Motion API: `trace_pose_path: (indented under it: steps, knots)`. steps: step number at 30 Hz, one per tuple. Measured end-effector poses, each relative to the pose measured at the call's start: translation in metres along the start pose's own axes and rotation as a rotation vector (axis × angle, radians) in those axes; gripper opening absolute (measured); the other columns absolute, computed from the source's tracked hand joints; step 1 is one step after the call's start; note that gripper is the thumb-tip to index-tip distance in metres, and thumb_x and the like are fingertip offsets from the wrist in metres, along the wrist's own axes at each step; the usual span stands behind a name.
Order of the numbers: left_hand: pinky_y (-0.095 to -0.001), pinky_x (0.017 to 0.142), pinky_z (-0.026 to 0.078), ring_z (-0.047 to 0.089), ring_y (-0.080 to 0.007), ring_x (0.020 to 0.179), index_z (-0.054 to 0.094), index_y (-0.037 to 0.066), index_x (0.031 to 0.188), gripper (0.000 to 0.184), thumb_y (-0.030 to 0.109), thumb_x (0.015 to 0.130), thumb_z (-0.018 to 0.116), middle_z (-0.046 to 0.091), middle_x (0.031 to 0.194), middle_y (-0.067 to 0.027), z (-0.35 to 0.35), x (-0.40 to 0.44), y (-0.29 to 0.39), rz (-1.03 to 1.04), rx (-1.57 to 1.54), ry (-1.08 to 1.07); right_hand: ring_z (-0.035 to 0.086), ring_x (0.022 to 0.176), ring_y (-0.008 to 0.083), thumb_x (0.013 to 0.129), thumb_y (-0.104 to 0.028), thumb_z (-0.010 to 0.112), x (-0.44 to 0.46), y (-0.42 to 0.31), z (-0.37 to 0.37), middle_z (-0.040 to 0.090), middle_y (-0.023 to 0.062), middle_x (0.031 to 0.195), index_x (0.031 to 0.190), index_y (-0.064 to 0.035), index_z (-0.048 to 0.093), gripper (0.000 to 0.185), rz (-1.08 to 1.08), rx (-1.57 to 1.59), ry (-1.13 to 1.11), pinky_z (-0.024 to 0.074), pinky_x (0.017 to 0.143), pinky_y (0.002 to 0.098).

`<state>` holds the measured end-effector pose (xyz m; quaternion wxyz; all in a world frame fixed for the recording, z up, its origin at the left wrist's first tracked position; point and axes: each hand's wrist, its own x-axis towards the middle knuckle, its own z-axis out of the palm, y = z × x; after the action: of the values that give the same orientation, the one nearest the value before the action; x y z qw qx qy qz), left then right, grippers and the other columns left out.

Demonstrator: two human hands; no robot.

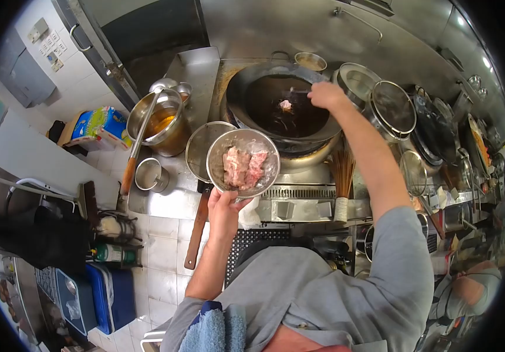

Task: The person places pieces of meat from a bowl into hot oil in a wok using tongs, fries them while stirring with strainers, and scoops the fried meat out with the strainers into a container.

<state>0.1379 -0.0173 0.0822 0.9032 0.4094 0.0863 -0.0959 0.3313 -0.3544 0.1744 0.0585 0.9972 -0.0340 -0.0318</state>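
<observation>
A steel bowl (pixel 212 154) with chunks of raw pinkish meat (pixel 244 166) is held out in front of my body, and my left hand (pixel 223 206) grips its near rim. Over the right side of a large wok (pixel 239 97) of dark oil (pixel 264 120), my right hand (pixel 327 95) has its fingers closed. A small greyish shape sticks out from the fingertips; I cannot make out what it is. One pale pink piece of meat (pixel 286 105) lies in the oil just left of and below that hand.
Left of the wok stand a pot of amber liquid (pixel 177 142) with a wooden-handled ladle, a metal cup (pixel 151 175) and a wooden-handled strainer (pixel 197 233). A bamboo brush (pixel 343 182) is at the stove front. Strainers (pixel 394 108) and another wok (pixel 434 132) are at the right.
</observation>
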Motion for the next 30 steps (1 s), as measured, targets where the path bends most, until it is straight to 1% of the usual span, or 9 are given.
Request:
trace_pose_path:
  steps: [2, 4, 7, 9, 11, 15, 20, 25, 30]
  knots:
    - [-0.0414, 0.077, 0.057, 0.062, -0.0207, 0.093, 0.053, 0.002, 0.096, 0.016, -0.001, 0.082, 0.048, 0.060, 0.102, -0.0107, -0.001, -0.003, 0.001, 0.006, -0.002, -0.012, 0.059, 0.104, 0.0347, 0.086, -0.035, 0.054, -0.004, 0.016, -0.028, 0.063, 0.0199, 0.108, 0.100, -0.0019, 0.067, 0.038, 0.042, 0.069, 0.033, 0.0479, 0.089, 0.0428]
    - [-0.0415, 0.077, 0.057, 0.061, -0.0203, 0.093, 0.053, 0.002, 0.096, 0.015, -0.001, 0.082, 0.049, 0.060, 0.102, -0.0105, 0.002, -0.005, 0.004, 0.020, 0.038, -0.022, 0.062, 0.095, 0.0372, 0.085, -0.046, 0.056, -0.022, 0.038, -0.061, 0.065, 0.0210, 0.098, 0.097, -0.0012, 0.066, 0.047, 0.057, 0.210, 0.214, 0.0476, 0.084, 0.0427]
    - [-0.0406, 0.076, 0.058, 0.061, -0.0193, 0.093, 0.053, 0.003, 0.090, 0.009, 0.000, 0.082, 0.052, 0.060, 0.100, -0.0104, 0.010, -0.009, 0.008, 0.043, 0.086, -0.061, 0.062, 0.086, 0.0343, 0.088, -0.030, 0.056, -0.087, 0.055, -0.126, 0.066, 0.0172, 0.090, 0.101, -0.0004, 0.064, 0.034, -0.197, 0.310, 0.187, 0.0477, 0.076, 0.0404]
    - [-0.0388, 0.073, 0.059, 0.062, -0.0189, 0.091, 0.050, 0.004, 0.083, 0.007, -0.002, 0.082, 0.051, 0.060, 0.100, -0.0104, 0.015, -0.007, 0.007, 0.066, 0.089, -0.096, 0.063, 0.082, 0.0316, 0.085, -0.023, 0.060, -0.142, 0.046, -0.138, 0.066, 0.0148, 0.087, 0.101, 0.0003, 0.063, 0.029, -0.453, 0.314, 0.389, 0.0478, 0.073, 0.0390]
    - [-0.0378, 0.072, 0.059, 0.063, -0.0189, 0.089, 0.047, 0.005, 0.079, 0.010, -0.004, 0.082, 0.051, 0.060, 0.099, -0.0104, 0.025, -0.005, 0.004, 0.084, 0.102, -0.136, 0.063, 0.081, 0.0307, 0.080, -0.023, 0.065, -0.189, 0.015, -0.143, 0.066, 0.0141, 0.084, 0.100, 0.0004, 0.064, 0.031, -0.591, 0.085, 0.350, 0.0485, 0.073, 0.0385]
    - [-0.0368, 0.071, 0.060, 0.064, -0.0190, 0.085, 0.046, 0.005, 0.077, 0.013, -0.007, 0.082, 0.049, 0.060, 0.097, -0.0110, 0.041, -0.005, -0.009, 0.096, 0.096, -0.215, 0.064, 0.080, 0.0281, 0.075, -0.018, 0.068, -0.208, -0.036, -0.108, 0.065, 0.0110, 0.079, 0.085, -0.0040, 0.065, 0.017, -0.568, -0.206, 0.218, 0.0493, 0.070, 0.0378]
    - [-0.0387, 0.073, 0.059, 0.063, -0.0206, 0.088, 0.046, 0.003, 0.081, 0.009, -0.006, 0.081, 0.049, 0.059, 0.097, -0.0119, 0.054, 0.005, -0.016, 0.078, 0.095, -0.168, 0.063, 0.074, 0.0309, 0.075, -0.015, 0.067, -0.204, -0.017, -0.131, 0.064, 0.0135, 0.071, 0.071, -0.0047, 0.065, 0.011, -0.547, -0.221, 0.241, 0.0488, 0.067, 0.0403]
    - [-0.0400, 0.074, 0.059, 0.064, -0.0198, 0.087, 0.053, 0.003, 0.090, 0.014, -0.006, 0.081, 0.048, 0.062, 0.097, -0.0102, 0.061, 0.006, -0.026, 0.130, 0.045, -0.115, 0.060, 0.075, 0.0344, 0.079, -0.017, 0.063, -0.194, 0.021, -0.170, 0.064, 0.0140, 0.075, 0.085, -0.0058, 0.069, 0.014, -0.477, -0.075, 0.287, 0.0468, 0.069, 0.0437]
    - [-0.0421, 0.081, 0.056, 0.059, -0.0185, 0.093, 0.051, 0.003, 0.100, 0.021, -0.005, 0.080, 0.048, 0.056, 0.104, -0.0086, 0.069, 0.010, -0.017, 0.045, -0.056, -0.060, 0.059, 0.077, 0.0339, 0.079, -0.022, 0.064, -0.167, 0.044, -0.174, 0.063, 0.0157, 0.076, 0.091, -0.0045, 0.069, 0.022, -0.421, 0.064, 0.384, 0.0459, 0.071, 0.0420]
